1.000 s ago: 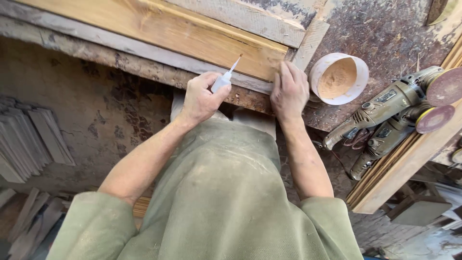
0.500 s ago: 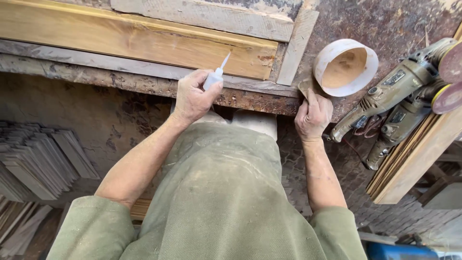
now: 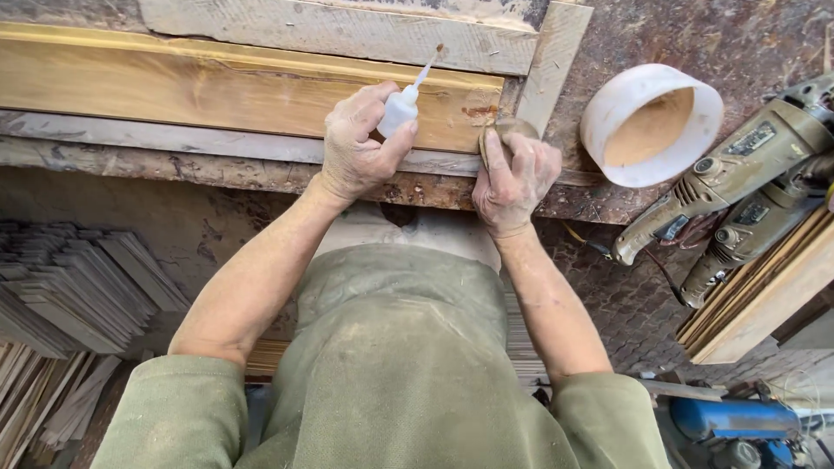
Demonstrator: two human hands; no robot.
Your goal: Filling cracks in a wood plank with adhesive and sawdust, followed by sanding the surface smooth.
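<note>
Nearest: green work shirt [image 3: 391, 365], both forearms reaching up to the bench edge [image 3: 217, 169]. Stacks of thin wood strips [image 3: 69, 287] low at left, blue machine [image 3: 730, 421] low at right.

L hand [image 3: 356, 143] closed round a small white squeeze bottle [image 3: 398, 111], thumb and fingers wrapped on the body, nozzle pointing far-right over the yellowish wood plank [image 3: 217, 95]. Nozzle tip sits over the plank's far edge; can't tell if it touches.

R hand [image 3: 512, 178] half closed, fingers curled, pressing a small brownish pad [image 3: 504, 130] at the plank's right end, by the upright grey batten [image 3: 552, 61]. Hands near each other, not touching.

Plank lies left-right along the bench, boxed by a grey board [image 3: 347, 30] on its far side, a grey strip [image 3: 130, 135] on its near side.

Right of R hand: white round tub [image 3: 625, 100] of sawdust, near. Further right, two power tools [image 3: 738, 191] against timber lengths [image 3: 764, 300], tight there. Open room along the plank leftward.
</note>
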